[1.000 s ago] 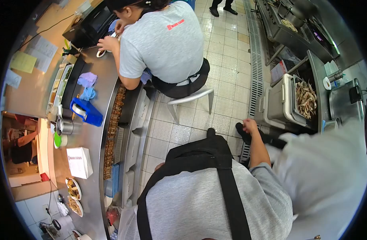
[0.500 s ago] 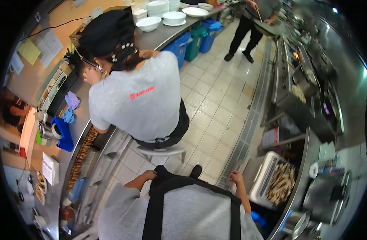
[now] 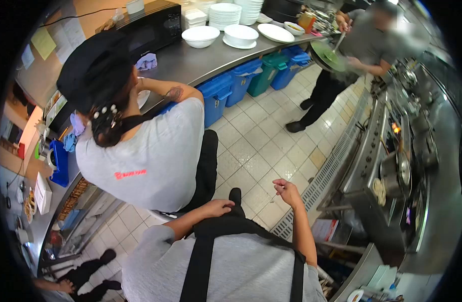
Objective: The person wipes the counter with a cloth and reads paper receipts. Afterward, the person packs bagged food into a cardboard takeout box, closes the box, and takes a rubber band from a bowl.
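My left hand (image 3: 218, 208) hangs loosely in front of the black apron (image 3: 222, 227), fingers relaxed and holding nothing. Out to the right, my right hand (image 3: 286, 192) is raised over the tiled floor, its loosely bent fingers apart with nothing in them. Closest to my left hand is a seated co-worker (image 3: 145, 151) in a grey shirt and black cap, leaning on the steel counter (image 3: 196, 68). Neither hand touches the counter or the equipment.
Further along the aisle, another person (image 3: 357, 45) tilts a pan (image 3: 327, 56) with green contents. Blue bins (image 3: 213, 98) and a green bin (image 3: 266, 75) stand under the counter. The stove (image 3: 377, 146) runs along the right, beside a floor drain grate (image 3: 336, 151). Another person's legs (image 3: 92, 272) show lower left.
My view has moved forward along the aisle. Both my hands have come up and forward. The seated co-worker's head and arms have shifted, and the far person with the pan appears nearer.
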The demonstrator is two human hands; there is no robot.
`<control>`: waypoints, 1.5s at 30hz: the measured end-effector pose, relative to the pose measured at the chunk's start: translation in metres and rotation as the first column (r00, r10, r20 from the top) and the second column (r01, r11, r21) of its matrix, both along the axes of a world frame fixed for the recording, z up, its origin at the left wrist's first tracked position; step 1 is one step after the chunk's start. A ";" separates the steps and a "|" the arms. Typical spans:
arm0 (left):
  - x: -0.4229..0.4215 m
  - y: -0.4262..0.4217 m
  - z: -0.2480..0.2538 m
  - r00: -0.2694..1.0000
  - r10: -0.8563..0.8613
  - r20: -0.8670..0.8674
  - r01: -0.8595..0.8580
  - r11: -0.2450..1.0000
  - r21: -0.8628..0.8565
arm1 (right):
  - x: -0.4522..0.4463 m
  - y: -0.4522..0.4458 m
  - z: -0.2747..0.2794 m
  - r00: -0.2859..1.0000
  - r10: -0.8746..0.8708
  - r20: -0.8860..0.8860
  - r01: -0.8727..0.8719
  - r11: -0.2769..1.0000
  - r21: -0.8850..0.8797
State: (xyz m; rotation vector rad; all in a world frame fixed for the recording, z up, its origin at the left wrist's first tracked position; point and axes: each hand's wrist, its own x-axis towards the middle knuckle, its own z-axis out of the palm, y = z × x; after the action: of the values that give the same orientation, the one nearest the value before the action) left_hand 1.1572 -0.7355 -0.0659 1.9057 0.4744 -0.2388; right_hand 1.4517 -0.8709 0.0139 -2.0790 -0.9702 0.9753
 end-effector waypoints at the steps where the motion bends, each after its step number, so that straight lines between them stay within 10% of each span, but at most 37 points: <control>1: 0.022 0.015 0.014 0.999 0.042 0.018 -0.042 0.999 -0.001 | 0.015 0.027 0.011 0.997 0.064 0.035 -0.064 0.998 0.003; 10: 0.117 0.122 0.128 0.880 0.427 0.208 -0.308 0.847 -0.433 | 0.082 0.226 0.107 0.824 0.521 0.225 -0.528 0.849 -0.031; 15: 0.120 0.152 0.109 0.829 0.517 0.214 -0.350 0.777 -0.523 | 0.108 0.300 0.095 0.652 0.722 0.232 -0.749 0.660 0.055; 23: 0.141 0.170 0.136 0.385 0.877 0.288 -0.630 0.478 -0.612 | 0.103 0.400 0.070 0.240 0.918 0.317 -0.961 0.270 -0.057; 31: 0.098 0.077 0.160 0.184 0.951 0.250 -0.883 0.272 -0.383 | -0.004 0.387 0.040 -0.457 0.863 0.216 -0.879 -0.401 -0.258; 37: 0.036 -0.069 0.165 -0.090 0.985 0.150 -0.967 -0.050 -0.251 | -0.121 0.277 0.036 -0.636 0.762 0.123 -0.772 -0.632 -0.075; 40: 0.010 -0.141 0.155 -0.134 0.991 -0.002 -0.952 -0.128 0.279 | -0.174 0.216 0.030 -0.701 0.709 0.083 -0.713 -0.698 -0.062; 43: -0.012 -0.202 0.130 -0.151 0.930 -0.335 -0.719 0.129 0.682 | -0.217 0.178 0.045 -0.761 0.649 0.005 -0.649 -0.761 -0.002; 45: -0.022 -0.226 0.124 -0.175 0.920 -0.350 -0.783 0.085 0.616 | -0.240 0.169 0.050 -0.792 0.608 0.066 -0.609 -0.793 -0.007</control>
State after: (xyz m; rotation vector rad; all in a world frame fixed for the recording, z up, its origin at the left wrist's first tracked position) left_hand 1.1351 -0.9619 0.0579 1.0533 2.3749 0.0616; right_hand 1.2119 -0.7015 0.0644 0.3687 -3.2678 1.4778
